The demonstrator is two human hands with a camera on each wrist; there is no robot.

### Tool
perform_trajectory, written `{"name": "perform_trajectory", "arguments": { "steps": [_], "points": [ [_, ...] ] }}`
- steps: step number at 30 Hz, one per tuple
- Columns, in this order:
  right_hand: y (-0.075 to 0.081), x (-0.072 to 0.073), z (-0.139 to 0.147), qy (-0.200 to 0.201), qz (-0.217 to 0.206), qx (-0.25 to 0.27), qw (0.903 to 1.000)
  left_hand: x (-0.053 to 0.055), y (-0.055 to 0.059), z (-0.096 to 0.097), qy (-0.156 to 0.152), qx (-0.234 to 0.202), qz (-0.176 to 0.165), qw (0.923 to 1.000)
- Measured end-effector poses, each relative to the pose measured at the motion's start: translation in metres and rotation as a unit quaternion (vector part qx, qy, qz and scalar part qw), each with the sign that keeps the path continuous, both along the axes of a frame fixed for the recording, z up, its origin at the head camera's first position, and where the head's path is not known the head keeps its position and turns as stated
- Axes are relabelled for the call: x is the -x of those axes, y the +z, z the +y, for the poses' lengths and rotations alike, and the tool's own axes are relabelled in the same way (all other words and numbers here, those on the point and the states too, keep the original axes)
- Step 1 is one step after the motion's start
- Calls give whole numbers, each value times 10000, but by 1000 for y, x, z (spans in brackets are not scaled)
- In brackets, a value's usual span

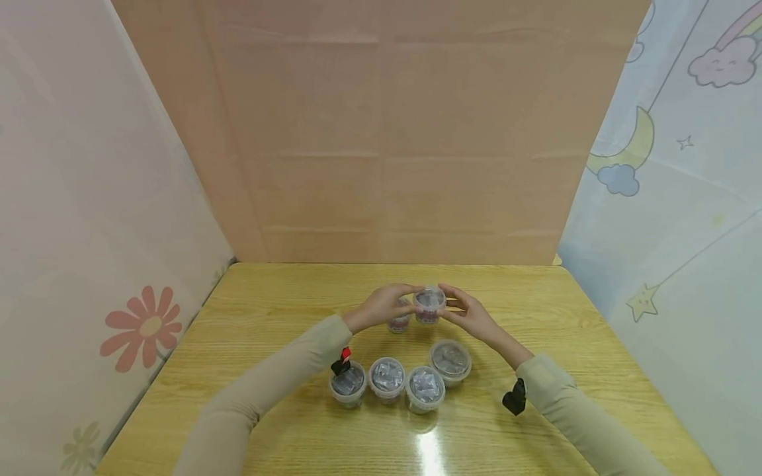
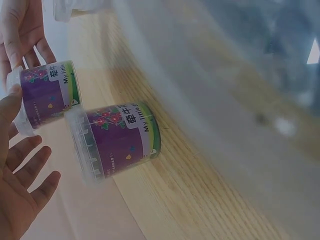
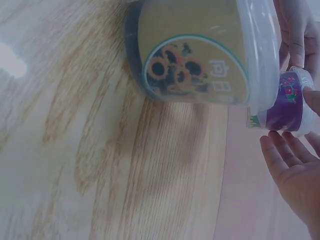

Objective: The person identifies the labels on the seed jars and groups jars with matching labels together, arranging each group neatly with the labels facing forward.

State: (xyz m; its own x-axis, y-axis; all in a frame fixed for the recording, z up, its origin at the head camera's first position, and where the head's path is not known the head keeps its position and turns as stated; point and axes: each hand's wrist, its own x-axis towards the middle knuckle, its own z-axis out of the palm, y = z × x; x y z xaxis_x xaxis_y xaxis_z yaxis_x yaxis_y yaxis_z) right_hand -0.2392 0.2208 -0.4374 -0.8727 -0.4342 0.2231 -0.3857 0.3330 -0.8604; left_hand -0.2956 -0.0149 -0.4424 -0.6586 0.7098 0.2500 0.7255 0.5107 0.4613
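My left hand and right hand hold one small clear plastic tub between them, a thumb and fingers of each at its lid end. This tub has a purple flower label and is raised above the wooden table. Just left of it, a matching purple-labelled tub stands upright on the tabletop, partly hidden behind my left hand in the head view. Some fingers of my left hand spread away from the held tub. In the right wrist view, fingers of my right hand reach its side.
Nearer to me stand more lidded tubs: a left one, a middle one, a right one, and a wider tub with a sunflower picture. The wooden table meets a pinkish back panel; patterned cloth hangs at both sides.
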Motion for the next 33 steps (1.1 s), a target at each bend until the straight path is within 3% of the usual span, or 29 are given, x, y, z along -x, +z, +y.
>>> {"name": "perform_trajectory", "arguments": {
  "steps": [12, 20, 28, 33],
  "points": [
    [-33, 21, 8, -109, 71, -258, 9996, 1, 0, 4, 136, 475, -58, 9988],
    [-39, 24, 8, -55, -56, -420, 9991, 1, -1, 7, 218, 626, -304, 9973],
    [-43, 26, 10, 70, -52, -505, 9987, 3, -6, 12, 295, 1000, -49, 9945],
    [-35, 23, 7, 160, -79, -461, 9988, 4, -7, 15, 278, 1076, 123, 9937]
  ]
}}
